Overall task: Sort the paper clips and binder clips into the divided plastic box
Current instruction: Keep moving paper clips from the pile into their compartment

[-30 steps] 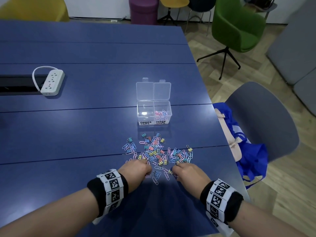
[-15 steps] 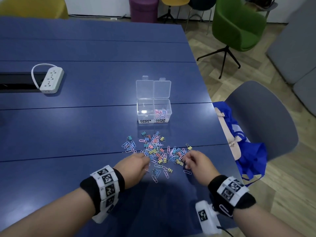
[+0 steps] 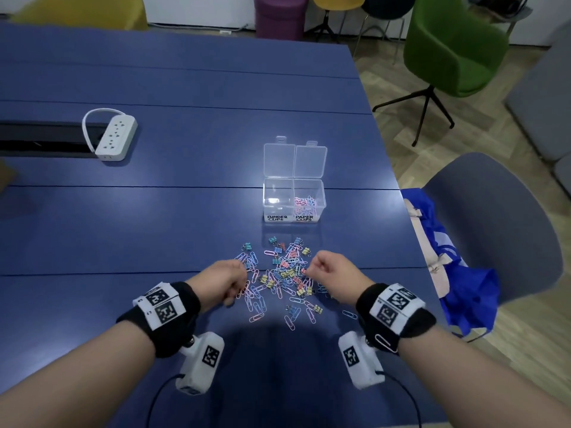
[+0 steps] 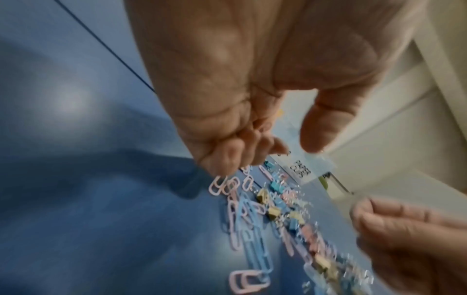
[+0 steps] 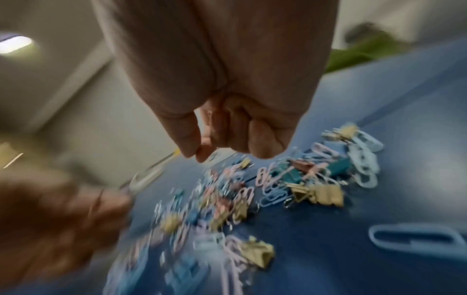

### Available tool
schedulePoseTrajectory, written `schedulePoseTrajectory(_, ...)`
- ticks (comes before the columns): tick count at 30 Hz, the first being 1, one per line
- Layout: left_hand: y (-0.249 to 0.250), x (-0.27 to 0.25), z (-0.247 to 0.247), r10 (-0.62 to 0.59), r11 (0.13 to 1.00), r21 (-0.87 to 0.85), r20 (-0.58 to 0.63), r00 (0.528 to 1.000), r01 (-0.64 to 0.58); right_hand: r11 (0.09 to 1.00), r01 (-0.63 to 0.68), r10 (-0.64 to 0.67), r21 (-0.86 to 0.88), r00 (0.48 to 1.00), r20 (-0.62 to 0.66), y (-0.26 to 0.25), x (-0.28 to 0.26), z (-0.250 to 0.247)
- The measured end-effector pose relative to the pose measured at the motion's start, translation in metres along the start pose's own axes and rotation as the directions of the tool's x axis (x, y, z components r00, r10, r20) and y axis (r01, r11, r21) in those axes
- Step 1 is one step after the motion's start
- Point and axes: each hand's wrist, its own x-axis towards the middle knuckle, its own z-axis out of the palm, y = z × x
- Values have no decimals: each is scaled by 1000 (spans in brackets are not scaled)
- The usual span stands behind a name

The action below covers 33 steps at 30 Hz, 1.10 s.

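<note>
The clear divided box stands open on the blue table. Its BINDER CLIPS side looks empty, while the PAPER CLIPS side holds pink and blue clips. Pastel paper clips and small binder clips lie mixed in a pile in front of it. My left hand hovers at the pile's left edge. Its fingers curl over what looks like a pink paper clip, thumb apart. My right hand hangs fisted over the pile's right side, thumb tip on forefinger. Anything inside it is hidden.
A white power strip lies far left beside a dark cable slot. The table's right edge runs close to the pile, with a grey chair and blue bag beyond. A loose clip clings to my right wristband.
Both hands have come up off the near edge of the pile and moved forward over it. The right hand has closed into a fist.
</note>
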Motion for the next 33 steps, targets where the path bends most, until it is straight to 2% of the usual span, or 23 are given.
schedulePoseTrajectory(1,-2,0,0,46,985,168,-6,999,-44,984,75,-71,-159,997,27,-6,-1,5)
schedulePoseTrajectory(2,-6,0,0,108,914,394,0,994,-99,952,140,-128,-274,990,62,-13,-2,10)
schedulePoseTrajectory(4,-11,-5,4,230,625,760,38,973,-177,871,250,-211,-422,968,139,-22,-6,23)
schedulePoseTrajectory(5,-11,-9,7,268,487,852,62,962,-191,834,282,-229,-474,959,168,-26,-7,28)
schedulePoseTrajectory(6,-12,-11,9,280,404,894,79,957,-192,803,306,-242,-512,952,190,-29,-8,34)
schedulePoseTrajectory(7,-11,-13,10,277,366,912,82,957,-184,772,323,-253,-547,946,202,-31,-9,40)
schedulePoseTrajectory(8,-11,-13,10,270,353,919,80,960,-176,740,338,-259,-581,941,217,-34,-9,45)
schedulePoseTrajectory(11,-10,-12,2,272,401,902,52,961,-162,643,356,-282,-678,933,222,-41,-8,62)
schedulePoseTrajectory(13,-10,-10,-6,265,411,899,44,963,-154,610,353,-297,-709,932,209,-45,-6,71)
schedulePoseTrajectory(17,-14,-3,-18,254,417,886,100,962,-202,612,317,-275,-724,944,181,-48,0,80)
schedulePoseTrajectory(22,-15,4,-17,242,491,823,187,952,-286,627,299,-252,-719,952,175,-49,8,81)
schedulePoseTrajectory(27,-17,12,-6,233,451,848,188,954,-277,620,285,-237,-731,956,172,-50,7,81)
schedulePoseTrajectory(33,-17,13,0,261,388,875,195,945,-288,471,366,-280,-803,925,258,-57,-1,88)
